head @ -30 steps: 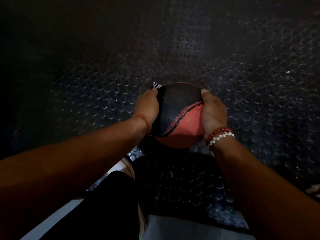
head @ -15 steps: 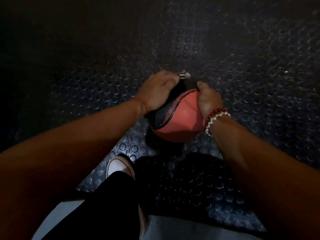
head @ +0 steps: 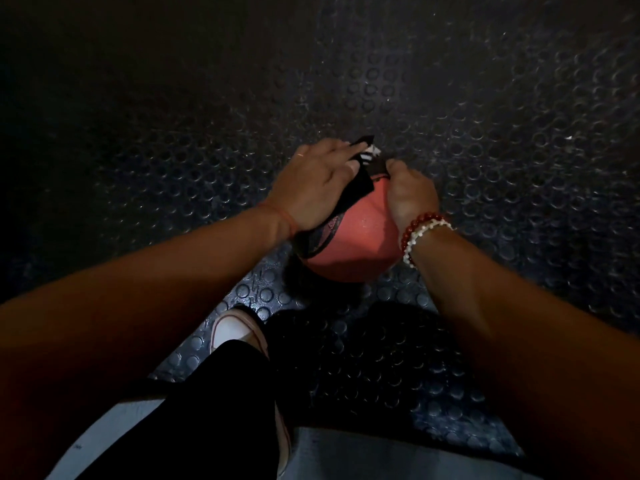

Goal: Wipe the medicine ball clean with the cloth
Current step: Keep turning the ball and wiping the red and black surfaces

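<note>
Honestly, just past the shoe [head: 230, 329] the medicine ball [head: 360, 233] sits on the studded floor [head: 485, 133], red panel facing me. It's round, so no long axis, just a dark seam running diagonally. The right hand [head: 410, 192] grips its right side, and the left hand [head: 311, 188] presses the cloth [head: 358, 183] flat with straight fingers. If that grip slackens, a hard wipe could roll it away.

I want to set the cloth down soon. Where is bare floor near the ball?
Bare floor lies beyond the ball, and out to the right of the right hand. Crowded: the near side, where the shoe and leg sit just below the ball.
</note>
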The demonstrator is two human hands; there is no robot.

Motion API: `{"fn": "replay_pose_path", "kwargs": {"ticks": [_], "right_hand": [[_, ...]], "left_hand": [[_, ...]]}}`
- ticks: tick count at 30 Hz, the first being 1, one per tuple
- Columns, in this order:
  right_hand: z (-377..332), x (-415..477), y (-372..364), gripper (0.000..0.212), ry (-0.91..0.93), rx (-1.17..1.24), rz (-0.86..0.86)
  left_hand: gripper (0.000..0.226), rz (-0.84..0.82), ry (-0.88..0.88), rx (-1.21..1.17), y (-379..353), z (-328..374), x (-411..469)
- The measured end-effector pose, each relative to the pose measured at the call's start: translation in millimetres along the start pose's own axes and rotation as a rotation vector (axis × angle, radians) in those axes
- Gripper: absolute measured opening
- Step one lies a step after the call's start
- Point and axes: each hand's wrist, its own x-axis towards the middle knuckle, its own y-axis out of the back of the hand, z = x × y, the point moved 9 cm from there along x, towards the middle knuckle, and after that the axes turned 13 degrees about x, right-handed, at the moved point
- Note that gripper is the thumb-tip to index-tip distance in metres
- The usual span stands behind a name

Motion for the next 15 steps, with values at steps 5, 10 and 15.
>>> {"fn": "replay_pose_path", "kwargs": {"ticks": [5,10,15], "right_hand": [[0,4,0,0.048,0.028,-0.040,-0.017],[2,7,2,0.048,0.024,-0.027,-0.024],[2,5,5,0.048,0.011,0.036,0.004]], "left_hand": [[0.044,-0.172,0.408,-0.333,-24,-47,10],[0.049,0.061,0.410,-0.247,-16,-39,-37],[0.051,0.165,0.028,0.039,12,15,-35]]}}
